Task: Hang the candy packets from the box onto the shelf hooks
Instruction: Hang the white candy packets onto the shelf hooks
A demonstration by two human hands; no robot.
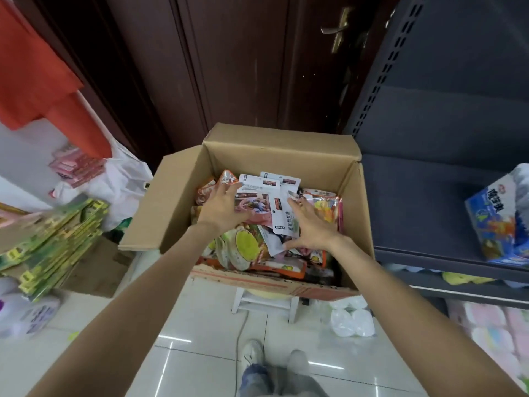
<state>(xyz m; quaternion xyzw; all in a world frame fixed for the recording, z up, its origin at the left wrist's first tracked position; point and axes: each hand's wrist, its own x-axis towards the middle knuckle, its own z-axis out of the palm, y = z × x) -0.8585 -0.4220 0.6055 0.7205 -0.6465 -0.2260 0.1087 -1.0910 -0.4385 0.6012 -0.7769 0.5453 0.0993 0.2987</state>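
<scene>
Candy packets [259,202]: heaped inside cardboard box [282,151]; left hand [221,209] and right hand [310,227] spread over the heap, gripping nothing (seemingly); best gathered by white header cards, holes aligned.

Cardboard box [274,151], glossy plastic pkts [257,193].

Place: small shop, stockroom corner | Signs: my open cardboard box [274,150] full of candy packets [257,202] | dark metal shelf rack [429,167] holding packaged goods | stacked green packets [54,242] on the tiled floor [200,339]
</scene>
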